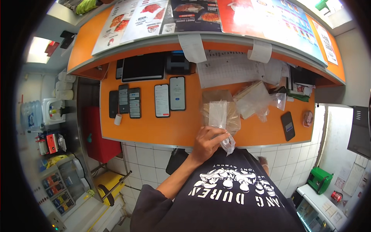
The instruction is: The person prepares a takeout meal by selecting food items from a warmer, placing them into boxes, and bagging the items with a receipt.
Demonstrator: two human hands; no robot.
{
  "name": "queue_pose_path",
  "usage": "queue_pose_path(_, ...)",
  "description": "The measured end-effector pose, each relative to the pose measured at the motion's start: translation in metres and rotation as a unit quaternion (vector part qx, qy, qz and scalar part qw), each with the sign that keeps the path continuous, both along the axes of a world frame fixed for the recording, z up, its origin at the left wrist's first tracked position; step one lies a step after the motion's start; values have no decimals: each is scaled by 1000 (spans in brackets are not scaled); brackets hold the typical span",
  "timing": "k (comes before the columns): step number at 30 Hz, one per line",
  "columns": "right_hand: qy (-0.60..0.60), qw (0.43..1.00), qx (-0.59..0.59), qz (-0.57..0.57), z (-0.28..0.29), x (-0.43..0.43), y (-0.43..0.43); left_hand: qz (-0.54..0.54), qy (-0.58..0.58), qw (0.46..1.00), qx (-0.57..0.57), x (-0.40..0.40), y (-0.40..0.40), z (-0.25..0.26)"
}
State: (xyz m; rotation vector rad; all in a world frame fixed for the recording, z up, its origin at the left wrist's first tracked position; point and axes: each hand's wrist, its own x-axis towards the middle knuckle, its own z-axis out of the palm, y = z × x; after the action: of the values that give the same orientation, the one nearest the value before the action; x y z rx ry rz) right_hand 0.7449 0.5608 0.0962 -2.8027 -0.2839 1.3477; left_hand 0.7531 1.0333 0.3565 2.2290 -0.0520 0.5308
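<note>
My left hand (206,141) grips the gathered top of a clear plastic bag (234,116) near the table's front edge. Inside the bag is a brown package, and a white paper slip (217,113) lies against it. Just right of that bag is another clear plastic bag (252,100) with pale, flat contents. Below the edge of the orange table (185,130), at my right side, my right hand (263,161) is partly seen and blurred; whether it holds anything cannot be told.
Several smartphones lie on the left half, two with lit screens (161,101) beside each other. Behind them stands a dark tablet (144,67). Another phone (287,126) lies at the right. Papers (229,71) cover the back, beneath a raised shelf with menus (197,17). A small paper roll (118,119) sits front left.
</note>
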Motion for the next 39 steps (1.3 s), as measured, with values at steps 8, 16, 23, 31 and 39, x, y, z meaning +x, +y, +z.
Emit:
queue_pose_path(8,-26,992,-48,113,-14,-16,-15,-16,3,1000,-26,-4,-2,0)
queue_pose_path(16,21,992,-57,109,-44,-33,-7,-59,9,997,-42,-9,6,9)
queue_pose_path(23,-20,996,-29,85,-64,-46,-20,115,-27,959,-258,51,72,23)
queue_pose_path(31,-64,993,14,96,-3,-15,20,155,-80,879,-445,133,114,28)
queue_pose_path(39,-8,988,-34,153,-60,-28,-9,157,-109,869,-457,146,120,38)
